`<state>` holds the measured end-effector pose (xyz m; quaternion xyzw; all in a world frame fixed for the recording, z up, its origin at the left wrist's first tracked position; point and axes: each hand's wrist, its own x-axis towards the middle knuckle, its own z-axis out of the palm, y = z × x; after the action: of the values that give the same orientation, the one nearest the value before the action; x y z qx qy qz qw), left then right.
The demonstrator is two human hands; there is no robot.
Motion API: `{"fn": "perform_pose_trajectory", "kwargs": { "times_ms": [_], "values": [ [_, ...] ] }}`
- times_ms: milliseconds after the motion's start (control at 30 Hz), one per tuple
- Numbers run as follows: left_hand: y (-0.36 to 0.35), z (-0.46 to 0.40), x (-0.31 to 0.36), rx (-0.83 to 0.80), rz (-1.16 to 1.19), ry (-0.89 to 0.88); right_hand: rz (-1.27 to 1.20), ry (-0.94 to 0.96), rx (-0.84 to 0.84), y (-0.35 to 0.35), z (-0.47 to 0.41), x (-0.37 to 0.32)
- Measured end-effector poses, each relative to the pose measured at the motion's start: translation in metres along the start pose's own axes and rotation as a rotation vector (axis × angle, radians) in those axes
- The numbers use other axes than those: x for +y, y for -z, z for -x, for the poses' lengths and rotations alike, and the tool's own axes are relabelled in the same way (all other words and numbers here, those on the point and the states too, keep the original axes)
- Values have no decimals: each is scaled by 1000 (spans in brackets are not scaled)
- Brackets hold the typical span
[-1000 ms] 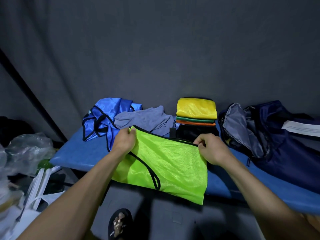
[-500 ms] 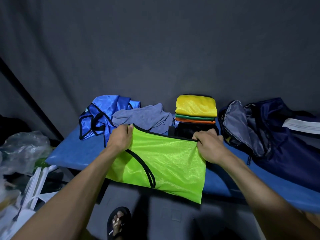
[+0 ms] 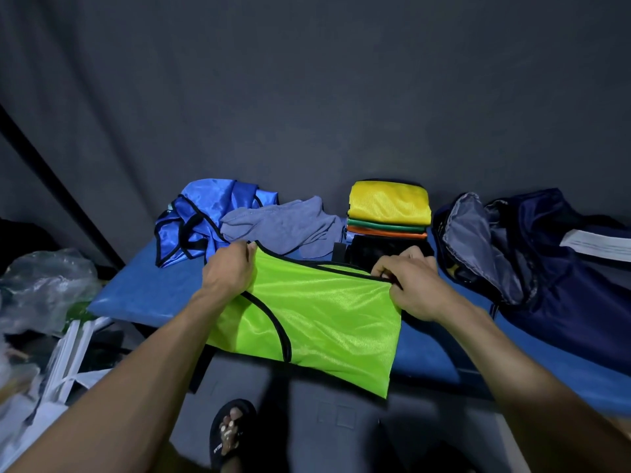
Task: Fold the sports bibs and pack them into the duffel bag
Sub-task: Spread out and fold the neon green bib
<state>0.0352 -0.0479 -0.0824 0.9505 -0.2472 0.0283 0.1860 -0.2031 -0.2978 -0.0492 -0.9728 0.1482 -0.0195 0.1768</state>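
A lime-green bib (image 3: 324, 315) with black trim lies folded across the blue mat (image 3: 143, 291), its lower edge hanging over the front. My left hand (image 3: 227, 271) pinches its top left corner. My right hand (image 3: 409, 285) pinches the top right corner. Behind them sits a stack of folded bibs (image 3: 387, 208): yellow on top, green and orange beneath. A crumpled blue bib (image 3: 201, 216) and a grey-blue cloth (image 3: 283, 223) lie at the back left. The navy duffel bag (image 3: 532, 264) stands open on the right, showing its grey lining.
A black item (image 3: 382, 250) lies under the folded stack. White paper (image 3: 597, 244) rests on the bag. Clear plastic bags (image 3: 44, 285) and a white frame (image 3: 68, 356) crowd the left floor. A sandalled foot (image 3: 230, 435) stands below the mat's edge. A dark curtain hangs behind.
Both hands have kept their hold on the green bib's top corners and drawn the top edge slightly tauter; the bib hangs almost as before.
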Motion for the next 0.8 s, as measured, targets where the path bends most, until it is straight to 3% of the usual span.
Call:
{"fn": "perform_pose_trajectory", "kwargs": {
  "times_ms": [267,367,467,800],
  "values": [
    [-2,1,-2,4,-7,-10,177,45,184,-3,-1,-2],
    [-3,0,-3,8,9,-8,225,-74,319,3,8,0],
    [-4,0,-4,11,19,-3,208,-182,332,1,16,0],
    [-2,3,-4,19,75,-2,-297,-200,275,-11,17,10]
  ]
}}
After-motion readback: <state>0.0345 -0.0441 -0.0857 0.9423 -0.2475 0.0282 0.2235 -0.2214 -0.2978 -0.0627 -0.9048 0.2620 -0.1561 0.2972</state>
